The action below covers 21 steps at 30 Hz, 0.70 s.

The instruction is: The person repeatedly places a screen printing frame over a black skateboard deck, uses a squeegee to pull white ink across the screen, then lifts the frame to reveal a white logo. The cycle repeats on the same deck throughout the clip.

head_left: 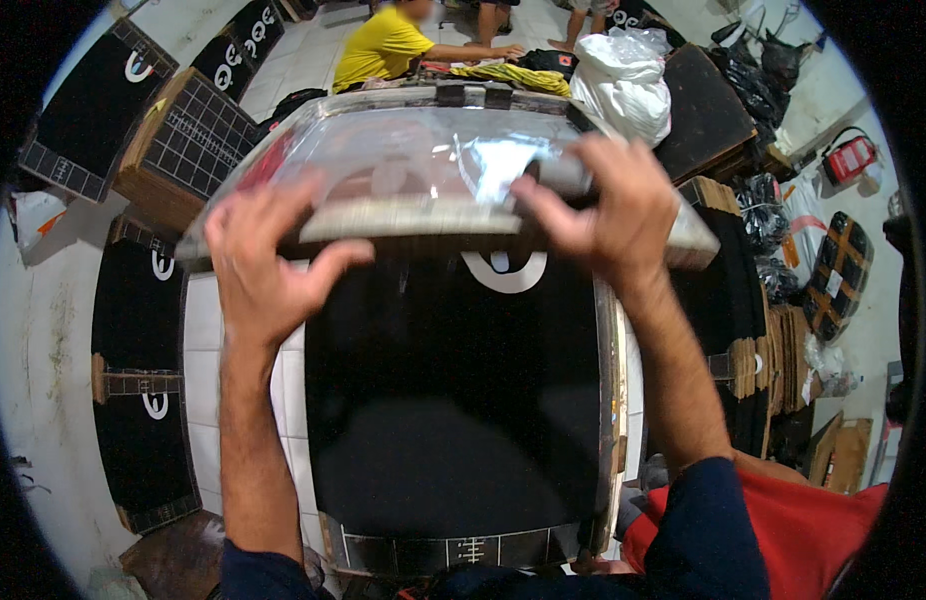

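Observation:
A pale-rimmed screen frame (413, 218) with a clear, shiny mesh is tilted up in front of me, its near edge blurred. My left hand (268, 255) is at the left part of that edge, thumb and fingers spread apart. On the right, my right hand (613, 205) is also spread, its thumb beside a grey cylinder (561, 178) at the frame's edge. Blur hides whether either hand touches the rim. Below lies a board covered in black fabric (453, 390), with a white curved print (505, 272) partly under the frame.
More black boards with white prints (138, 320) line the left side. Cardboard stacks (783, 355) and plastic bags (758, 215) are at right. A person in yellow (383, 45) sits beyond the frame near a white sack (623, 85). A red garment (783, 530) shows close at lower right.

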### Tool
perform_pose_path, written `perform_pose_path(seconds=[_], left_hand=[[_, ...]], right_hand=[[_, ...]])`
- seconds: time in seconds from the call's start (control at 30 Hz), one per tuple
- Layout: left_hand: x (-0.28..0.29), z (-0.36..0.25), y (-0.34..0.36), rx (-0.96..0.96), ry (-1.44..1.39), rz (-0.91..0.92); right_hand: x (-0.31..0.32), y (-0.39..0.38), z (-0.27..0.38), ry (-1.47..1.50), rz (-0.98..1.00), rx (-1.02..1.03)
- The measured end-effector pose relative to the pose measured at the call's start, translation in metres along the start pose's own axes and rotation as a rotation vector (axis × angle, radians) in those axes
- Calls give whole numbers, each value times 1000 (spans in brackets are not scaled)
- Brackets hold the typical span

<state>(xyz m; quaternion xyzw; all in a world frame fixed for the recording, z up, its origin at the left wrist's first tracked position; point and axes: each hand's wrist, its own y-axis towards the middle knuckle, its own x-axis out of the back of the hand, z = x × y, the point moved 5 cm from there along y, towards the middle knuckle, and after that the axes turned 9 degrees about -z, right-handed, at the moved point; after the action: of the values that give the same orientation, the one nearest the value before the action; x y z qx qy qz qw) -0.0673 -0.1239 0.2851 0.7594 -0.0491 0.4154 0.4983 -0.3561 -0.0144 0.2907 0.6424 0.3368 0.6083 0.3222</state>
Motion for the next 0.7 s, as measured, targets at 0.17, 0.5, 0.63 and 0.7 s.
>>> perform_pose_path(seconds=[0.17,0.5,0.63,0.7], left_hand=[[21,56,-64,218,125,-325],[40,34,-777,1472,-164,743],[51,-28,-843,1842,-245,534],[54,-38,-824,1906,-344,213]], right_hand=[[-4,103,-41,-95,8,-63],[-7,176,-64,-152,210,-273],[-8,174,-78,-124,269,-353],[-12,175,-89,-198,257,-336]])
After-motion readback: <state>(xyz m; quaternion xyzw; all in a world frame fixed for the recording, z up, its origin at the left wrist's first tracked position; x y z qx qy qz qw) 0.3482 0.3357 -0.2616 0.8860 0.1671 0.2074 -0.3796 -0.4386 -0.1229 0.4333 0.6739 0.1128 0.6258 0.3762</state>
